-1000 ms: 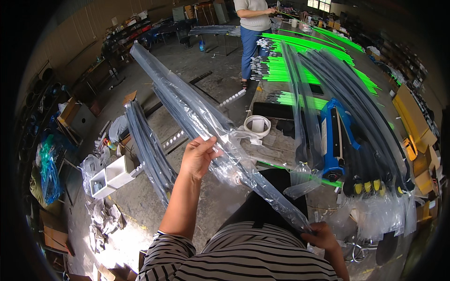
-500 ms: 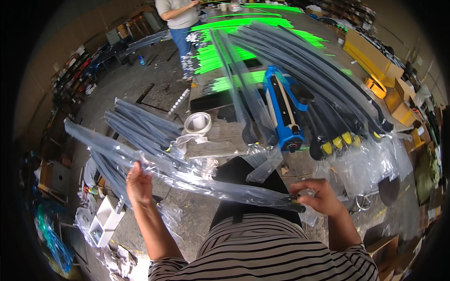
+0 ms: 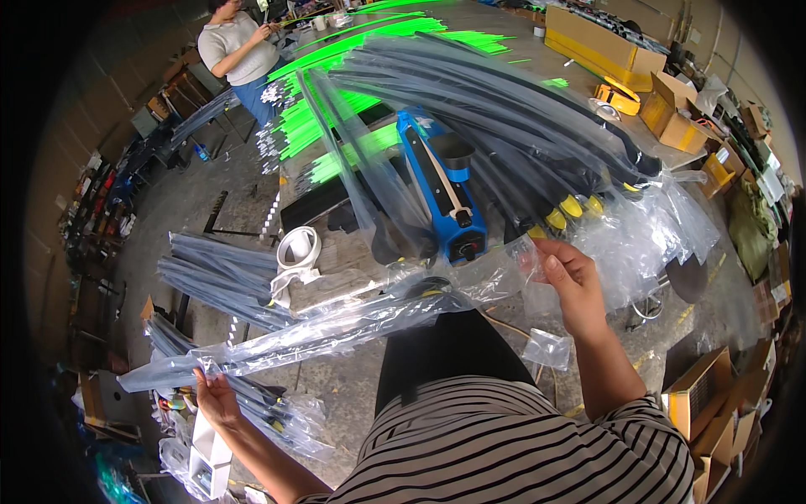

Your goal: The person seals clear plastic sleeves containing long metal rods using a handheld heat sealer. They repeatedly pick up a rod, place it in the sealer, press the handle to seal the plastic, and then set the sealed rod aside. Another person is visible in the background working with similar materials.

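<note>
Plastic bag (image 3: 336, 330), swung toward the near edge of the table (image 3: 342, 262); I hold its ends, pinched in left hand (image 3: 218, 400) and right hand (image 3: 574, 275).

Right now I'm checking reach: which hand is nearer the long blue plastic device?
Right. In view, the right hand is right of and below the blue device; the left hand is farther, at lower left.

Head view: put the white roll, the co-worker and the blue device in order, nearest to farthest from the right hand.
1. Blue device: left of the right hand.
2. White roll: farther left.
3. Co-worker: standing at the upper left, well beyond both.
</note>
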Motion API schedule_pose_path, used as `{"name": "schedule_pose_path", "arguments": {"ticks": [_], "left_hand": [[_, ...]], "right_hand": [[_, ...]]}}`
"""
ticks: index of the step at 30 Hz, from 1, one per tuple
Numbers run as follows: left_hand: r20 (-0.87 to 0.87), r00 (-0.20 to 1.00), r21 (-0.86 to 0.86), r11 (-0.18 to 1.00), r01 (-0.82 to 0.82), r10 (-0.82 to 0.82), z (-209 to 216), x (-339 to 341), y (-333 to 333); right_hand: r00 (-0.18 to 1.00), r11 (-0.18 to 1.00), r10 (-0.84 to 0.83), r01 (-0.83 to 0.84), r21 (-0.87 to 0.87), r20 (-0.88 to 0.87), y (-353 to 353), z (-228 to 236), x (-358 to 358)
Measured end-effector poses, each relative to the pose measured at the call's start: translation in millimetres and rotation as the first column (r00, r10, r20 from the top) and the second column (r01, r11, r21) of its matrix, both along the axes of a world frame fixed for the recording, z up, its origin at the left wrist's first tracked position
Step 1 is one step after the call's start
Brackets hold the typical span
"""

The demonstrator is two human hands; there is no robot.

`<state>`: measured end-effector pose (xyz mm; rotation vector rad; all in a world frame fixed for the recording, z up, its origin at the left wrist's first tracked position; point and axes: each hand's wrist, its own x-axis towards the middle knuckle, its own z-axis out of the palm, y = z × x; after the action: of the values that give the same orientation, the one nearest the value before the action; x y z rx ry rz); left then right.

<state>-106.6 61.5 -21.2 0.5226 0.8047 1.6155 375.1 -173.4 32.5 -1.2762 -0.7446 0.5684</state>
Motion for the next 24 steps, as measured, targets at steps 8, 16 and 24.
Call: {"name": "schedule_pose_path", "arguments": {"ticks": [8,16,24], "left_hand": [[0.025,0.986,0.110,0.981,0.159,-0.162,-15,-19,2],[0.081,0.987,0.086,0.987,0.135,-0.142,-12,-12,-6],[0.087,0.996,-0.023,1.000,-0.016,0.018,-8,4,-19]], "right_hand": [[0.972,0.985,-0.082,0.113,-0.131,0.221,18,0,1],[0.934,0.985,-0.163,0.170,0.007,0.316,10,16,13],[0.944,0.967,-0.230,0.193,0.169,0.238,6,9,3]]}}
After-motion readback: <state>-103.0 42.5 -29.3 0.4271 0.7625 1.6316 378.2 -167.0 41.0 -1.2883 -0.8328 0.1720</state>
